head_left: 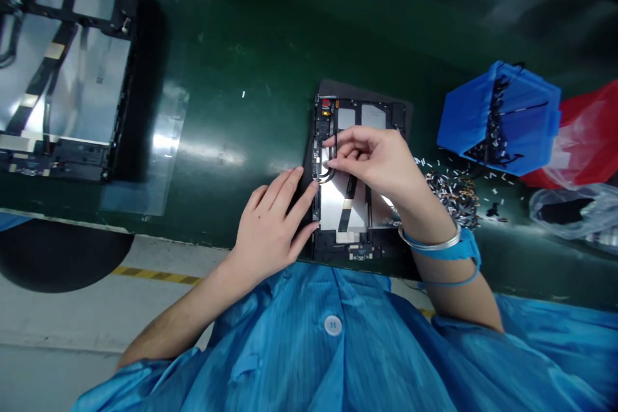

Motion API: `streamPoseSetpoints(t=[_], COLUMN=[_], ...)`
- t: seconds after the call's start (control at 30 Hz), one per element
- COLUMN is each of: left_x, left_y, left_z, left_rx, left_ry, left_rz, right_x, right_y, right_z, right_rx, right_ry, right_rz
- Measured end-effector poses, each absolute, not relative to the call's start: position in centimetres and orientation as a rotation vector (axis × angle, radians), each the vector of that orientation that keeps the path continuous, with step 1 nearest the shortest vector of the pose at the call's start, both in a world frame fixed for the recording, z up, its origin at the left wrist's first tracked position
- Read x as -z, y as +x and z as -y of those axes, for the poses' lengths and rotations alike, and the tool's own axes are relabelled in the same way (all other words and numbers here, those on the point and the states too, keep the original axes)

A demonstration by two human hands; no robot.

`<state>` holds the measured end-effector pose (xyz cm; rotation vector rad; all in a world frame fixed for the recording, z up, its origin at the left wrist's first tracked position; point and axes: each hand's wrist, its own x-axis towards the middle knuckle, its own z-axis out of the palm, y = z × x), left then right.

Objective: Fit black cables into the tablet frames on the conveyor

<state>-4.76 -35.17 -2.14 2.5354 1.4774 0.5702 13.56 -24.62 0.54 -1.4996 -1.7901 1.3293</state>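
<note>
One head-worn camera looks forward and steeply down over the person's blue fabric smock [333, 347] onto the dark green desk [217, 109]. Range is close: left hand [270, 228] and right hand [381, 164] sit mid-frame, with the desk's far side at the top.

Our left hand [270, 222]: we lay it flat on the dark green belt [241, 64], fingertips touching the left edge of the open black tablet frame [355, 219].
Our right hand [374, 158]: we pinch a thin black cable [328, 174] over that frame.
To our right: a blue plastic bin [499, 119].
</note>
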Motion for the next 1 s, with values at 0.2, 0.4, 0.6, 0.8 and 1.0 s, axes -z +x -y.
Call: streamPoseSetpoints(t=[0.2,0.4,0.6,0.8,1.0], left_x=[2.0,1.8,2.0,2.2,2.2], left_y=[-4.4,-4.1,-4.2,-4.2,-4.2], left_z=[35.2,34.7,34.7,34.6,34.5], left_rx=[-0.518,-0.558,-0.515,-0.497,-0.505], left_ry=[2.597,2.614,2.608,2.595,2.580], left_rz=[-1.576,-1.569,-1.485,-1.488,-1.474], right_x=[-1.1,-1.6,-1.1,-0.8,-2.1], right_y=[13.7,13.9,14.0,13.7,14.5], right_z=[24.8,24.2,23.7,23.8,27.6], right_rx=[-1.279,-1.182,-1.165,-1.050,-0.315], right_ry=[-1.504,-1.541,-1.534,-1.556,-1.568], right_rz=[1.758,1.903,1.965,2.070,2.381])
